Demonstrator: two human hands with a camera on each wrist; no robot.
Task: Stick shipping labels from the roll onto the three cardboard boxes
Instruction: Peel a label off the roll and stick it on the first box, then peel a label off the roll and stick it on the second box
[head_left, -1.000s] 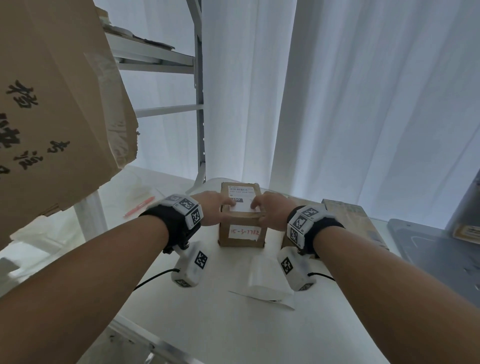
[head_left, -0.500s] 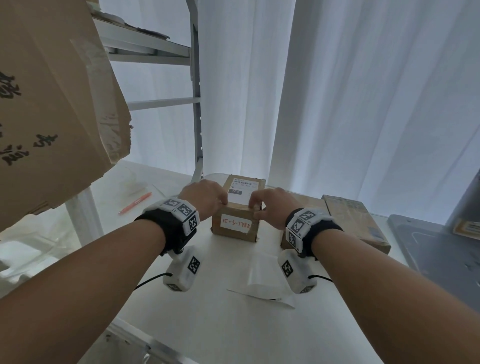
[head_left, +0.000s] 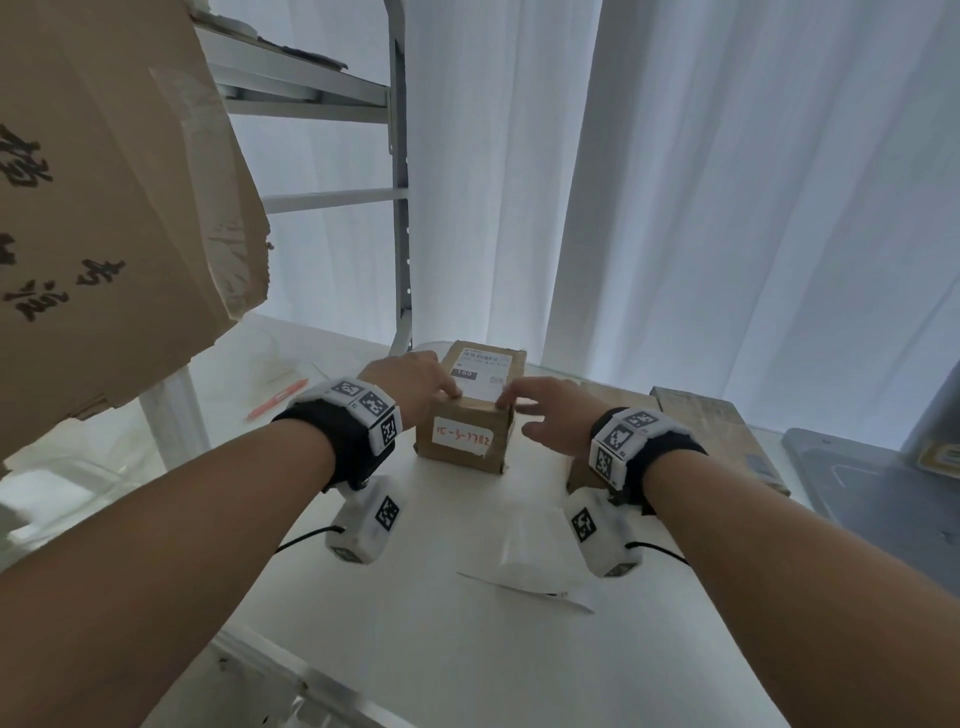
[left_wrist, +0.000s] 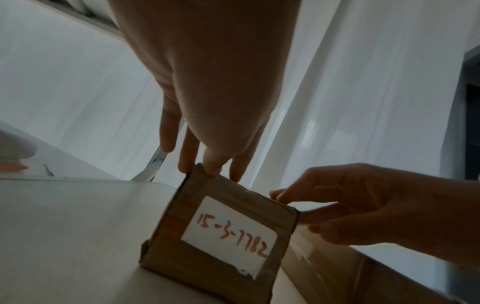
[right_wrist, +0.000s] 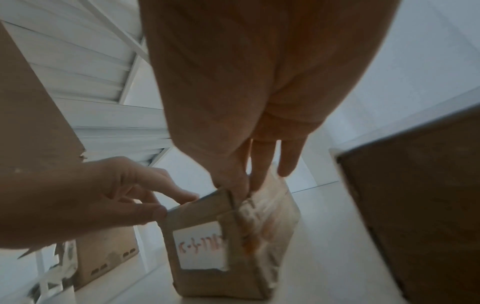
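A small cardboard box (head_left: 470, 415) stands on the white table (head_left: 415, 623). It has a printed shipping label (head_left: 480, 370) on top and a handwritten white label (left_wrist: 228, 230) on its near face. My left hand (head_left: 423, 376) rests straight fingertips on the box's top left edge. My right hand (head_left: 543, 410) touches the top right corner with extended fingers (right_wrist: 259, 168), thumb spread apart. The white label roll (head_left: 524, 558) lies nearer me with a loose strip. Two more cardboard boxes (head_left: 722, 441) lie to the right, partly hidden by my right wrist.
A large cardboard box (head_left: 104, 208) overhangs at upper left beside a metal shelf rack (head_left: 400, 208). An orange pen (head_left: 275, 406) lies at far left. A grey tray-like object (head_left: 883, 499) sits at right. White curtains hang behind the table.
The small box has turned slightly, its near face now skewed. Both hands went from gripping its sides to straight fingertips on its top edges; the right hand's fingers spread out.
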